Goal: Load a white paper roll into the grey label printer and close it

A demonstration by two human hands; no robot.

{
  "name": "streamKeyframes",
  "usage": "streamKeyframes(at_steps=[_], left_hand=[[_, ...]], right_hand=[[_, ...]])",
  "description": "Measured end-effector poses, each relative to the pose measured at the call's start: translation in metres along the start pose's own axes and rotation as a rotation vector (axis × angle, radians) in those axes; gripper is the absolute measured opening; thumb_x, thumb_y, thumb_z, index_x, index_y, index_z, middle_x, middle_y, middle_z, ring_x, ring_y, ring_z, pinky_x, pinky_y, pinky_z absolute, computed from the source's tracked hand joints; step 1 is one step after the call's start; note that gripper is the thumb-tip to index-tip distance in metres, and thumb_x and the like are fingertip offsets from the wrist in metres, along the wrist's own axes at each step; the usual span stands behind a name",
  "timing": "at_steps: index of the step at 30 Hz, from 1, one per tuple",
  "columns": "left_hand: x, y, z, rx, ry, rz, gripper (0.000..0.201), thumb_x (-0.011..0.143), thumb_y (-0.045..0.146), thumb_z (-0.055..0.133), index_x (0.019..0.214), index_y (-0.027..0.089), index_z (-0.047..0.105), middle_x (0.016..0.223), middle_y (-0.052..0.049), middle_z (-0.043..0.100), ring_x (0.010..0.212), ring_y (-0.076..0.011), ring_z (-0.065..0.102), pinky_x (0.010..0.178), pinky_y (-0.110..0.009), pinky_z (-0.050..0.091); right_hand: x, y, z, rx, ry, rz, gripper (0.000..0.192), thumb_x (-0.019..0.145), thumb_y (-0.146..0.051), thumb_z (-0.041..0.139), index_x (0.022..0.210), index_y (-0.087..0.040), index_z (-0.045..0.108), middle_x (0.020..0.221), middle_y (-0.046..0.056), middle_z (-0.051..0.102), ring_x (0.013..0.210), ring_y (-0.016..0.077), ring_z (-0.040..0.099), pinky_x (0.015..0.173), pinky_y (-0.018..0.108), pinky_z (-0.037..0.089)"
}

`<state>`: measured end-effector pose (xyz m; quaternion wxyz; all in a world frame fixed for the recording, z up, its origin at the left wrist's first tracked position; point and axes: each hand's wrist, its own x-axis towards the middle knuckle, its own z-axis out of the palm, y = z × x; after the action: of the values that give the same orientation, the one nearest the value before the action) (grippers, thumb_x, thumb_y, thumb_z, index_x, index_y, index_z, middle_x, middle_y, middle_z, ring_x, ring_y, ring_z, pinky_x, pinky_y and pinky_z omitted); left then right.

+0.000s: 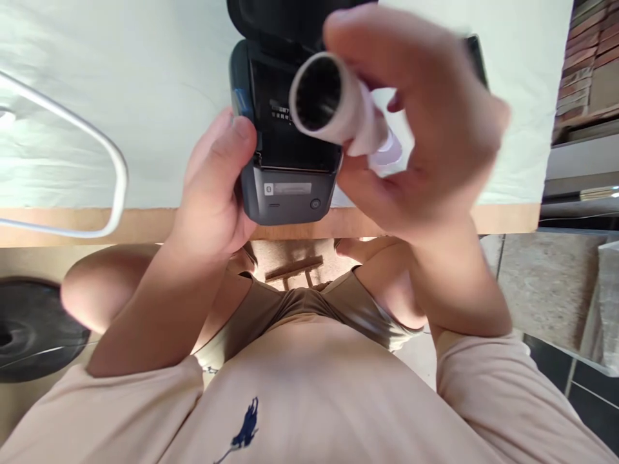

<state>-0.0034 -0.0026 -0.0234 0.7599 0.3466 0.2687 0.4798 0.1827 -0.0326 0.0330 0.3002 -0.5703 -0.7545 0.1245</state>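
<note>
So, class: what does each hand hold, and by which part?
Left hand grips the printer by its left side. Right hand holds a paper roll around its far end.

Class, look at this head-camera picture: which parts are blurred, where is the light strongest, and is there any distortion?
Head view: the right hand and the paper roll it holds are motion-blurred; the left hand and the dark printer are sharper; sunlight brightens the pale tabletop; wide-angle bending curves the edges.

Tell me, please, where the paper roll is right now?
In the head view, the paper roll is held in the right hand, just above the open printer that the left hand steadies.
</note>
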Motion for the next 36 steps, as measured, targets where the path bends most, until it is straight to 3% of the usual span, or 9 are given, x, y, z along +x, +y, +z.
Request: streamKeyframes(at_steps=[5, 9, 11, 14, 17, 19, 24, 30, 36], left_hand=[[-0.002, -0.008, -0.007, 0.133, -0.019, 0.086, 0.027, 0.099, 0.044, 0.064, 0.113, 0.023, 0.073, 0.109, -0.007, 0.073, 0.115, -0.0288, 0.071, 0.1, -0.039, 0.063], [-0.002, -0.012, -0.008, 0.07, -0.031, 0.102, 0.033, 0.098, 0.048, 0.066, 0.115, 0.02, 0.073, 0.104, -0.006, 0.072, 0.098, -0.022, 0.071, 0.085, -0.031, 0.063], [-0.001, -0.011, -0.005, -0.029, 0.0, 0.092, 0.028, 0.1, 0.043, 0.064, 0.108, 0.018, 0.075, 0.099, -0.006, 0.072, 0.101, -0.0214, 0.071, 0.088, -0.03, 0.062], [-0.001, -0.008, -0.003, -0.137, -0.006, 0.095, 0.035, 0.104, 0.041, 0.054, 0.103, 0.014, 0.075, 0.098, -0.008, 0.071, 0.11, -0.0231, 0.071, 0.097, -0.033, 0.061], [-0.002, -0.006, -0.009, -0.114, -0.007, 0.056, 0.016, 0.095, 0.026, 0.068, 0.103, 0.014, 0.075, 0.092, -0.005, 0.071, 0.086, -0.0158, 0.071, 0.078, -0.025, 0.06], [-0.004, -0.007, -0.013, -0.074, 0.018, 0.039, 0.02, 0.084, 0.013, 0.076, 0.104, 0.017, 0.075, 0.091, -0.003, 0.073, 0.077, -0.0137, 0.07, 0.067, -0.022, 0.057], [-0.006, -0.012, -0.015, 0.013, 0.056, 0.083, 0.035, 0.075, 0.015, 0.081, 0.109, 0.024, 0.076, 0.092, -0.001, 0.073, 0.078, -0.0169, 0.069, 0.065, -0.024, 0.057], [-0.001, -0.012, -0.02, -0.043, -0.027, 0.044, 0.036, 0.08, 0.022, 0.082, 0.114, 0.021, 0.068, 0.101, -0.004, 0.071, 0.091, -0.0178, 0.072, 0.072, -0.024, 0.06], [0.001, -0.009, -0.017, -0.063, -0.047, 0.023, 0.03, 0.09, 0.045, 0.076, 0.111, 0.024, 0.07, 0.111, -0.007, 0.075, 0.124, -0.0304, 0.07, 0.092, -0.034, 0.065]], right_hand=[[0.009, -0.008, 0.011, -0.298, -0.022, -0.087, 0.057, 0.084, -0.016, 0.054, 0.137, -0.029, 0.068, 0.127, -0.006, 0.074, 0.116, 0.0197, 0.07, 0.108, 0.037, 0.052], [0.01, -0.006, 0.018, -0.265, -0.01, -0.105, 0.042, 0.098, -0.022, 0.045, 0.126, -0.029, 0.074, 0.125, 0.0, 0.073, 0.118, 0.0177, 0.069, 0.096, 0.032, 0.054], [0.007, -0.005, 0.022, -0.27, 0.075, -0.124, 0.038, 0.103, -0.026, 0.041, 0.118, -0.029, 0.076, 0.11, 0.0, 0.074, 0.106, 0.0154, 0.07, 0.092, 0.031, 0.052], [0.002, -0.001, 0.029, -0.178, 0.197, -0.302, 0.022, 0.103, -0.028, 0.051, 0.104, -0.027, 0.074, 0.094, -0.006, 0.075, 0.105, 0.0121, 0.075, 0.094, 0.03, 0.05], [0.0, 0.004, 0.029, -0.056, 0.169, -0.435, 0.014, 0.101, -0.037, 0.06, 0.102, -0.028, 0.071, 0.094, -0.01, 0.076, 0.116, 0.0122, 0.075, 0.097, 0.03, 0.052], [0.001, 0.005, 0.025, 0.034, 0.154, -0.411, 0.014, 0.101, -0.037, 0.06, 0.101, -0.027, 0.07, 0.093, -0.009, 0.076, 0.112, 0.0121, 0.075, 0.098, 0.031, 0.055], [0.003, 0.004, 0.011, 0.092, 0.236, -0.126, 0.014, 0.1, -0.03, 0.054, 0.102, -0.022, 0.065, 0.107, 0.002, 0.071, 0.104, 0.014, 0.069, 0.088, 0.03, 0.055], [0.0, 0.012, 0.018, -0.181, 0.066, -0.406, 0.024, 0.094, -0.043, 0.063, 0.112, -0.028, 0.07, 0.109, -0.003, 0.075, 0.122, 0.0229, 0.068, 0.104, 0.042, 0.056], [0.002, 0.016, 0.027, -0.303, 0.438, -0.549, 0.013, 0.099, -0.027, 0.058, 0.092, -0.023, 0.068, 0.069, -0.005, 0.065, 0.089, 0.0121, 0.073, 0.083, 0.03, 0.047]])
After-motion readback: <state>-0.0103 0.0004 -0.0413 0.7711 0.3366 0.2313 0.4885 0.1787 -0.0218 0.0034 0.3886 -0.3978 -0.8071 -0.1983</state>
